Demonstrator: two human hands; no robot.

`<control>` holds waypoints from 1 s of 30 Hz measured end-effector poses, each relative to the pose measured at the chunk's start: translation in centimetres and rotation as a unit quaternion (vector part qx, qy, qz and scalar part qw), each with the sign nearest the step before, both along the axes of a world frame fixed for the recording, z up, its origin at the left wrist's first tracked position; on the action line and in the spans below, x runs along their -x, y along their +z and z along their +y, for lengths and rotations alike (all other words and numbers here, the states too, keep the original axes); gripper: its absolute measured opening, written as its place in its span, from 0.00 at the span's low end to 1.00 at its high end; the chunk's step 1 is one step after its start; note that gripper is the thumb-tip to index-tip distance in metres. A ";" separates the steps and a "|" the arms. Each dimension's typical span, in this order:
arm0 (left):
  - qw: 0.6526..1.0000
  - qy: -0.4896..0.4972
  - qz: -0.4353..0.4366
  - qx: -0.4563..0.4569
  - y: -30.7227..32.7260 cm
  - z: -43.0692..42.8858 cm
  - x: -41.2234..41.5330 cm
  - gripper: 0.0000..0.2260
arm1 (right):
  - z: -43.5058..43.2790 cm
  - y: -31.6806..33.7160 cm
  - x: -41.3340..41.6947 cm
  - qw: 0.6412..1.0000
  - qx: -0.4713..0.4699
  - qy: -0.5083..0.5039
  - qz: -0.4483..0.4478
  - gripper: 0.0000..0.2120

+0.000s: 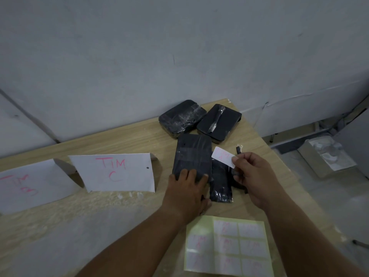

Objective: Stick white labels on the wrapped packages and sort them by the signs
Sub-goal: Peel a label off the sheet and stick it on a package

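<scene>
— Where is the white label (223,159)?
— The right hand (253,176) pinches it between thumb and fingertips, just right of the wrapped package (192,156).
— And the left hand (187,186)?
— Its fingers lie straight and spread on that package's near end. The label sheet (227,246) lies nearer on the table (129,140), and the TIM C sign (113,171) stands to the left.

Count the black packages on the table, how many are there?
4. Back left package and back right package sit by the wall. The middle package lies under the left hand. The narrow package lies beside it, near the right hand. More may hide behind that hand.
</scene>
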State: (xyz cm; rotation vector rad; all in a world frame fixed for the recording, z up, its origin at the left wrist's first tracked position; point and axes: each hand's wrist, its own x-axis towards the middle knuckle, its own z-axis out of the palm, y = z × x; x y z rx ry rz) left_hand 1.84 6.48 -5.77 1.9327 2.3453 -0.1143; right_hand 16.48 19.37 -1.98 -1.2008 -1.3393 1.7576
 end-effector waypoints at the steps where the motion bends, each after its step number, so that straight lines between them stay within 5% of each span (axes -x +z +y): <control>1: 1.000 0.004 -0.007 0.000 -0.2 0.0 0.1 0.28 | 0.2 0.0 0.1 1.000 0.000 0.002 0.003 0.09; 11: 0.992 0.125 0.028 0.007 0.2 0.8 0.7 0.25 | 0.6 -0.5 0.7 0.998 -0.034 0.015 -0.056 0.05; 17: 0.997 0.037 0.070 -0.007 -0.4 0.3 0.8 0.17 | 0.4 -0.6 1.3 0.996 -0.045 0.030 -0.071 0.04; 24: 0.994 -0.106 0.004 -0.037 0.8 -0.7 3.4 0.17 | 0.0 -0.1 1.9 0.995 -0.062 0.034 -0.072 0.04; 28: 0.994 -0.097 -0.009 -0.052 1.0 -1.1 4.0 0.17 | 0.3 0.4 1.7 0.997 -0.034 0.053 -0.043 0.06; 30: 0.984 -0.006 -0.105 -0.142 1.5 -0.9 3.8 0.11 | 0.7 0.7 1.4 0.997 -0.010 0.074 -0.022 0.10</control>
